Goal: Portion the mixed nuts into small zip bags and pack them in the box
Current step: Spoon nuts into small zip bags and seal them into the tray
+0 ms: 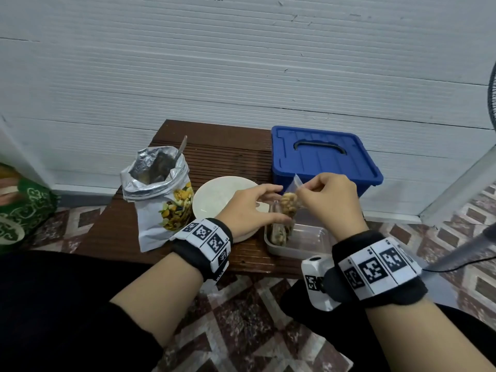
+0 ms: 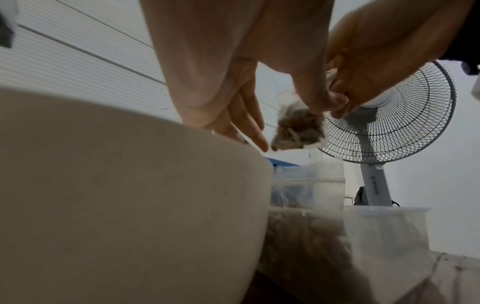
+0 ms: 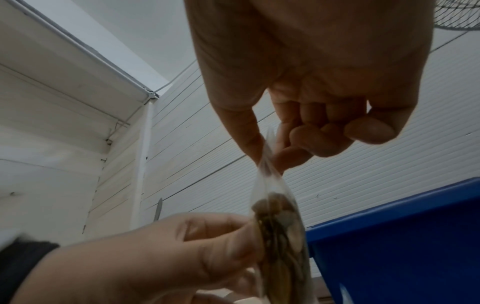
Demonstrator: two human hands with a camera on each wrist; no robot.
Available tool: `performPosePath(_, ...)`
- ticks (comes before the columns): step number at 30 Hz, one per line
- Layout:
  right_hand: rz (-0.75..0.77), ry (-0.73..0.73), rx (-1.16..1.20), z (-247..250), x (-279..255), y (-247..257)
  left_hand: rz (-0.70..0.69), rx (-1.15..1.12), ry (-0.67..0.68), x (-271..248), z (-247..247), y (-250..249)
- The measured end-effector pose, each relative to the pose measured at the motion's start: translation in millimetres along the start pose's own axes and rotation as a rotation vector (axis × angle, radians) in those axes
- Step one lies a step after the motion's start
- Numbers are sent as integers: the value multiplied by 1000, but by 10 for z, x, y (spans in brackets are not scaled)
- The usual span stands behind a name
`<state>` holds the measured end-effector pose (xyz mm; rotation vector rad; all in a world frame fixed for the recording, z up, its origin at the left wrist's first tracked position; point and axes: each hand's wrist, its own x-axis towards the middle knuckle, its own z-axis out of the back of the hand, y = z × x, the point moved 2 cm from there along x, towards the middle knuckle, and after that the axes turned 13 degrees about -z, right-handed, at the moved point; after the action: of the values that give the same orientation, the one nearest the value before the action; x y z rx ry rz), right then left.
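clear plastic zip bag (image 1: 288, 202), glossy blue plastic box (image 1: 322, 157)

I see bare tabletop (image 1: 214, 154) behind plate (image 1: 212, 197); blue box (image 1: 324, 157), lid on, blocks right; foil pouch (image 1: 158, 194) blocks left.

nut pouch (image 1: 161, 194) left of plate (image 1: 214, 194), box (image 1: 322, 159) behind tray (image 1: 308, 242)
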<state>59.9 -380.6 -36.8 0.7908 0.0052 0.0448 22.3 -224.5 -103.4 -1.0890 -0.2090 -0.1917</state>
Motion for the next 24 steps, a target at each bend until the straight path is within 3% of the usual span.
performPosePath(5, -62, -5, -54, 110, 38, -110, 58, 97, -96, -46, 180, 147)
performPosePath(9, -126, 93, -168, -21, 1, -160, 177, 252, -103, -78, 339, 295)
performPosePath(13, -173, 188, -248, -236, -16, -203, 275, 424, 8, -109, 432, 390)
performPosePath(17, -208, 243, -319, -427, -17, -299, 373, 525, 205, -103, 434, 502)
performPosePath(21, -247, 306, -353, -489, 1, -382, 369, 699, 377, -94, 396, 460)
performPosePath(24, -246, 312, -342, -485, 28, -408, 336, 775, 399, -64, 361, 421)
